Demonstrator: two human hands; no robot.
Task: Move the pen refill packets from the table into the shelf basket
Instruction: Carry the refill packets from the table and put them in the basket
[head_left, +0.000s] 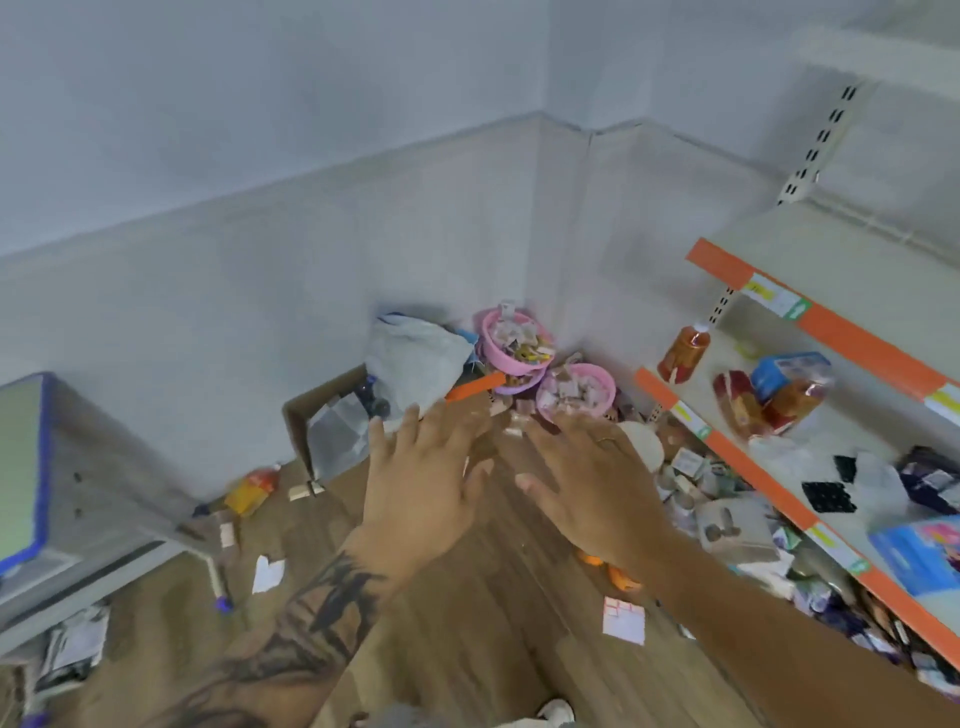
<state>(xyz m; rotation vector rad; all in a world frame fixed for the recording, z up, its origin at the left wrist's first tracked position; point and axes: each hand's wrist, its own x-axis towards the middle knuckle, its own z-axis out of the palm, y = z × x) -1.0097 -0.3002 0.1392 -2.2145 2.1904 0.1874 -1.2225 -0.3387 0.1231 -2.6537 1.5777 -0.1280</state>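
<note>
Right, head view: both hands reach forward, empty, fingers spread and straight. The left hand (415, 483) and right hand (592, 483) hang side by side, a small gap between them, palms down over the floor. No refill packets can be picked out for sure; the blur hides them. The table (93, 499) sits off to the left, nearer the left hand. The shelf (810, 499) runs along the right; no basket shows.
</note>
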